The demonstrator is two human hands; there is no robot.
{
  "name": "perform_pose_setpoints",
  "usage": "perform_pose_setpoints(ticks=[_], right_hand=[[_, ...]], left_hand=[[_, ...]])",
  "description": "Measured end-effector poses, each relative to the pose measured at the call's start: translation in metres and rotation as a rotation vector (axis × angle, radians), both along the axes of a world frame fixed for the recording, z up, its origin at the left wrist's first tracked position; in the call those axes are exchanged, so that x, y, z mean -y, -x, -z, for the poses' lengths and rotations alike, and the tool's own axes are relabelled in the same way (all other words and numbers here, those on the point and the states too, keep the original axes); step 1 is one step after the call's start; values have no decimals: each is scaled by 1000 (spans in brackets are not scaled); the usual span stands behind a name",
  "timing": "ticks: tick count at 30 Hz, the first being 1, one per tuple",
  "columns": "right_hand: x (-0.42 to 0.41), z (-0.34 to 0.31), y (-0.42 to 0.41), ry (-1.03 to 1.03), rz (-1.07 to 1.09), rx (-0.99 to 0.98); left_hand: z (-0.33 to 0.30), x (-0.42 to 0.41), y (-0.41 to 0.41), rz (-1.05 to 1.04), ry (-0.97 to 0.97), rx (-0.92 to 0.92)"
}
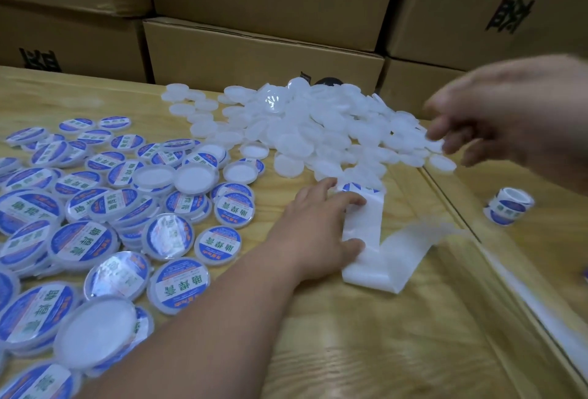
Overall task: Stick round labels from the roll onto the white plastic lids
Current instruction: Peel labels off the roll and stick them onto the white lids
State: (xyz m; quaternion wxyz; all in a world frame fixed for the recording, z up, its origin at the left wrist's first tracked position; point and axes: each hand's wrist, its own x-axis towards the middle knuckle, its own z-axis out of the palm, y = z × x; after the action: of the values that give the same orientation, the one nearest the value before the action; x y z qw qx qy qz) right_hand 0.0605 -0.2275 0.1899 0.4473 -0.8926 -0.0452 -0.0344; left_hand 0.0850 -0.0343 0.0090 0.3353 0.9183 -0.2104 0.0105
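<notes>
From the head view, the pale wood-grain counter (366, 335) has bare surface in the near middle, between the labelled lids on the left and a raised wooden edge strip (496, 258) running diagonally on the right. Stacked brown cardboard boxes (264, 51) wall off the far side.

A heap of plain white round plastic lids (318, 131) lies at the far centre. A spread of white lids with blue-and-white round labels (95, 207) covers the left, some flipped underside up. A small roll of blue-and-white labels (508, 210) stands past the edge strip, well apart from both hands.

The left hand (321, 230) lies with straight fingers pressing on the white backing strip (369, 239), whose far end carries 1 blue label (359, 188). The right hand (509, 118), blurred, hovers over the heap's right edge with loosely bent fingers; whether it holds a lid I cannot tell.
</notes>
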Motion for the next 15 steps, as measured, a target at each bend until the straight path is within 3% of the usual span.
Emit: perform_pose_setpoints(ticks=[2, 4, 6, 11, 15], right_hand=[[0, 27, -14, 431, 13, -141], [4, 67, -19, 573, 85, -348], [-6, 97, -19, 440, 136, -409], [-24, 144, -17, 252, 226, -117], [-35, 148, -15, 22, 247, -81]], left_hand=[[-1, 0, 0, -5, 5, -5], [1, 0, 0, -4, 37, 18], [2, -2, -1, -14, 128, 23], [2, -1, -3, -81, 326, -49], [2, -2, -4, -106, 372, -30]])
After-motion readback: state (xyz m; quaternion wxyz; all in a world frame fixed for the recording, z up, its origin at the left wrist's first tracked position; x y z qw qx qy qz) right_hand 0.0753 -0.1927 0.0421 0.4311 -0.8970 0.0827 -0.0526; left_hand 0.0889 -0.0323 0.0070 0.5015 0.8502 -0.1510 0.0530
